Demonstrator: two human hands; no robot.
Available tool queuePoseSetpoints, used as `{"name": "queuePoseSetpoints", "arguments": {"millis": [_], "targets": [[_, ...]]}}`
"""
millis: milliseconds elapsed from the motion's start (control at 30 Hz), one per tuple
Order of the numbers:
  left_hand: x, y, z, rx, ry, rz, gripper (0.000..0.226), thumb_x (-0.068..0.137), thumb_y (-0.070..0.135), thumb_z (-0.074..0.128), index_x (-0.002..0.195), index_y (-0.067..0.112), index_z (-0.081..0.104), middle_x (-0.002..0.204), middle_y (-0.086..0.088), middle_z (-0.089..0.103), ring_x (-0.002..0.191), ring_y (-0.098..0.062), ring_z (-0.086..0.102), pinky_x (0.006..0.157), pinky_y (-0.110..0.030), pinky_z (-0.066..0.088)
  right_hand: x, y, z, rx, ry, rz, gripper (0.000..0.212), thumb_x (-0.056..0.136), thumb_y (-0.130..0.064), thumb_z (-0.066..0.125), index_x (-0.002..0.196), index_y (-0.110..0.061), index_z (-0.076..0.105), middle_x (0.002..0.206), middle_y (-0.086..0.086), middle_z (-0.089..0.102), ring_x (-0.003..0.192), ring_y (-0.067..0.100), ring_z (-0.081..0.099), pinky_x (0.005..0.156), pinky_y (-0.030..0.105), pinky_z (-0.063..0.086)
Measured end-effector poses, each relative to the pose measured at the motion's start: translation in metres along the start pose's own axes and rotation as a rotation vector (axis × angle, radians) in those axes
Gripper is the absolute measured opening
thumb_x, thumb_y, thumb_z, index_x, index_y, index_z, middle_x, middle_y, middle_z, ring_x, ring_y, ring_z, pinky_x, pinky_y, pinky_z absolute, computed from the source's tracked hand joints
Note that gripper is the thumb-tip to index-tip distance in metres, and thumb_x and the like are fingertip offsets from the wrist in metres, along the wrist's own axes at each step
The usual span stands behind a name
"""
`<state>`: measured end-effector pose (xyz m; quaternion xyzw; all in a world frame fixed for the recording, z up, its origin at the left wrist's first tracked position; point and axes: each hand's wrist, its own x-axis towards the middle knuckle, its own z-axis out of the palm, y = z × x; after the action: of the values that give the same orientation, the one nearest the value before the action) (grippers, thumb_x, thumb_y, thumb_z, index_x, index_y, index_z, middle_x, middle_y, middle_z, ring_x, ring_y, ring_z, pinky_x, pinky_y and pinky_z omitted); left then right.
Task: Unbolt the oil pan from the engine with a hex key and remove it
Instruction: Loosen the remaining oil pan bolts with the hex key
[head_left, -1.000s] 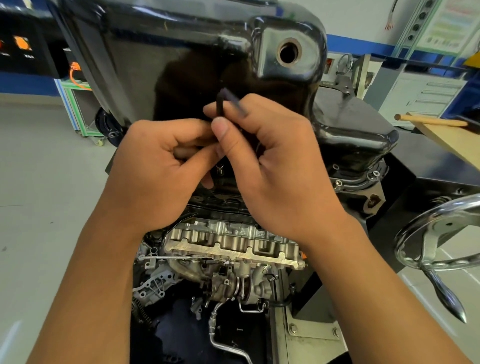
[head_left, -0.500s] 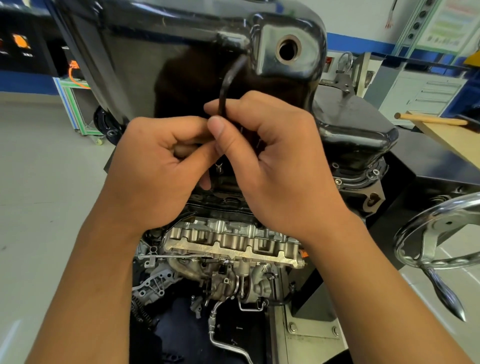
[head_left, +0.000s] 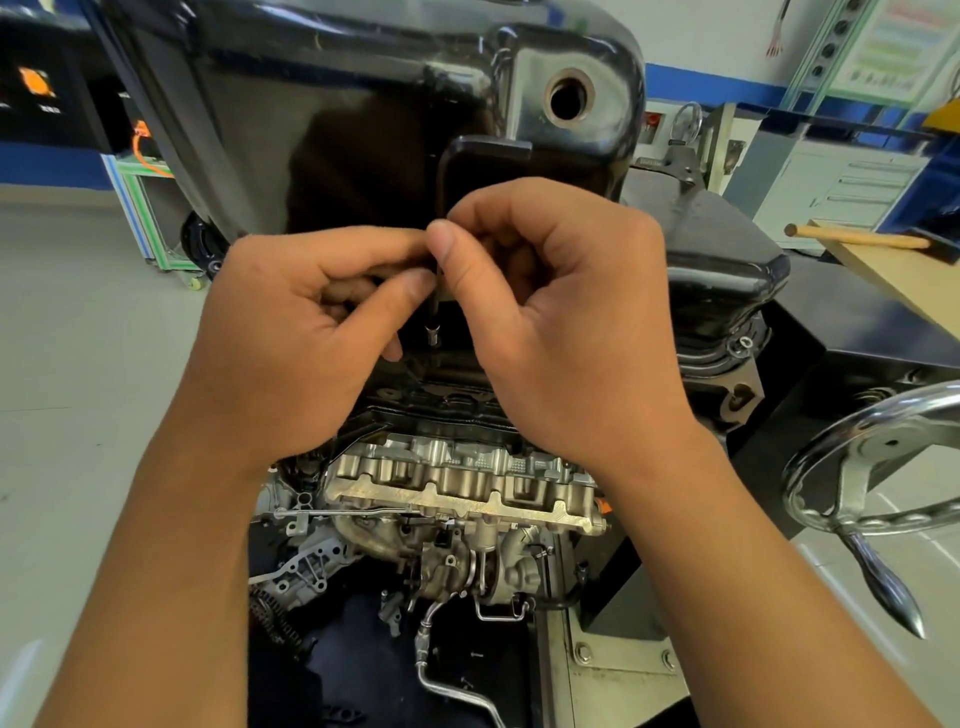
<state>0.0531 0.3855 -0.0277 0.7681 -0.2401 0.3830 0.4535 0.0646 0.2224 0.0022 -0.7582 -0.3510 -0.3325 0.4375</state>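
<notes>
- The black oil pan stands on the upturned engine, rising just beyond both hands. Its open drain hole lies above the right hand.
- The right hand pinches the long shaft of the L-shaped hex key between the thumb and curled fingers. The left hand meets it from the other side, thumb and forefinger closed on the same shaft.
- The key stands upright, its short arm pointing right above the right knuckles. Its tip sits in a small bolt just below the two thumbs.
- The key looks thin, stiff and light, so twirling it by the fingertips probably suits a bolt that is already loose.
- The bolt is small and could easily drop into the engine below the hands.
- The pan looks like rigid pressed steel, glossy and likely slick with oil.
- It is probably best gripped with a hand at each side wall near the flange, and sealant may hold it at first.
</notes>
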Motion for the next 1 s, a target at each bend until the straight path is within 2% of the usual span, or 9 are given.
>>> {"name": "queuePoseSetpoints", "arguments": {"millis": [100, 200, 300, 367, 467, 600, 767, 900, 1000], "targets": [[-0.001, 0.001, 0.001, 0.071, 0.026, 0.024, 0.016, 0.094, 0.019, 0.068, 0.103, 0.032, 0.071, 0.063, 0.002, 0.065, 0.049, -0.021, 0.054, 0.044, -0.034, 0.043, 0.0, -0.001, 0.002, 0.004, 0.008, -0.014, 0.009, 0.088, -0.016, 0.075, 0.084, -0.007, 0.074, 0.069, -0.002, 0.063, 0.061, 0.004, 0.05, 0.061, 0.017, 0.041], [-0.001, 0.004, 0.008, 0.125, 0.072, 0.026, 0.003, 0.091, 0.022, 0.07, 0.089, 0.024, 0.071, 0.061, 0.004, 0.062, 0.049, -0.015, 0.053, 0.043, -0.019, 0.037, 0.0, 0.0, 0.004, 0.027, 0.036, -0.004, 0.012, 0.085, -0.017, 0.078, 0.082, -0.006, 0.074, 0.066, -0.001, 0.061, 0.06, 0.005, 0.05, 0.06, 0.018, 0.042], [-0.001, 0.004, 0.01, 0.103, 0.133, -0.006, 0.008, 0.088, 0.024, 0.073, 0.084, 0.021, 0.066, 0.063, 0.012, 0.061, 0.047, -0.002, 0.053, 0.047, -0.007, 0.033, 0.0, -0.001, 0.005, 0.031, 0.038, -0.006, 0.012, 0.085, -0.016, 0.078, 0.08, -0.006, 0.073, 0.066, -0.002, 0.061, 0.06, 0.006, 0.051, 0.059, 0.02, 0.043], [-0.002, 0.004, 0.009, 0.07, 0.105, 0.008, 0.004, 0.089, 0.024, 0.071, 0.092, 0.022, 0.069, 0.065, 0.013, 0.063, 0.048, -0.005, 0.057, 0.044, -0.014, 0.04, 0.0, -0.001, 0.005, 0.031, 0.031, -0.005, 0.011, 0.086, -0.015, 0.077, 0.08, -0.006, 0.074, 0.067, -0.003, 0.061, 0.061, 0.005, 0.051, 0.059, 0.019, 0.042], [-0.002, 0.003, 0.005, 0.001, 0.011, 0.017, 0.012, 0.095, 0.016, 0.066, 0.105, 0.022, 0.072, 0.076, 0.007, 0.071, 0.058, -0.017, 0.068, 0.049, -0.039, 0.055, 0.001, -0.001, 0.004, 0.046, 0.028, 0.003, 0.011, 0.087, -0.015, 0.077, 0.08, -0.007, 0.073, 0.066, -0.007, 0.058, 0.059, 0.002, 0.049, 0.061, 0.013, 0.038], [-0.001, 0.003, 0.006, -0.008, 0.027, -0.018, 0.009, 0.094, 0.013, 0.068, 0.096, 0.02, 0.073, 0.073, 0.007, 0.071, 0.057, -0.015, 0.069, 0.051, -0.033, 0.055, 0.0, 0.0, 0.003, 0.061, 0.025, 0.011, 0.012, 0.087, -0.014, 0.076, 0.08, -0.005, 0.074, 0.064, -0.006, 0.06, 0.058, 0.002, 0.05, 0.06, 0.012, 0.038], [0.0, 0.006, 0.014, 0.062, 0.171, 0.003, 0.01, 0.087, 0.023, 0.076, 0.084, 0.019, 0.068, 0.063, 0.011, 0.065, 0.048, -0.012, 0.058, 0.046, -0.014, 0.041, 0.001, 0.0, 0.004, 0.08, 0.049, 0.01, 0.008, 0.087, -0.013, 0.076, 0.084, -0.005, 0.077, 0.068, -0.001, 0.066, 0.062, 0.002, 0.053, 0.06, 0.019, 0.044], [0.0, 0.005, 0.011, 0.026, 0.109, 0.019, 0.013, 0.089, 0.02, 0.074, 0.1, 0.025, 0.07, 0.071, 0.019, 0.067, 0.051, -0.011, 0.06, 0.042, -0.024, 0.045, 0.0, 0.002, 0.003, 0.102, 0.052, 0.003, 0.008, 0.087, -0.012, 0.075, 0.085, -0.005, 0.077, 0.071, 0.002, 0.07, 0.064, 0.007, 0.06, 0.061, 0.024, 0.05], [-0.001, 0.003, 0.006, -0.006, -0.03, 0.022, 0.013, 0.095, 0.015, 0.066, 0.105, 0.023, 0.071, 0.074, 0.011, 0.071, 0.057, -0.015, 0.068, 0.048, -0.035, 0.054, 0.0, 0.003, 0.002, 0.119, 0.036, 0.01, 0.011, 0.089, -0.011, 0.074, 0.084, -0.002, 0.077, 0.07, 0.006, 0.07, 0.064, 0.013, 0.062, 0.06, 0.028, 0.051]]}}
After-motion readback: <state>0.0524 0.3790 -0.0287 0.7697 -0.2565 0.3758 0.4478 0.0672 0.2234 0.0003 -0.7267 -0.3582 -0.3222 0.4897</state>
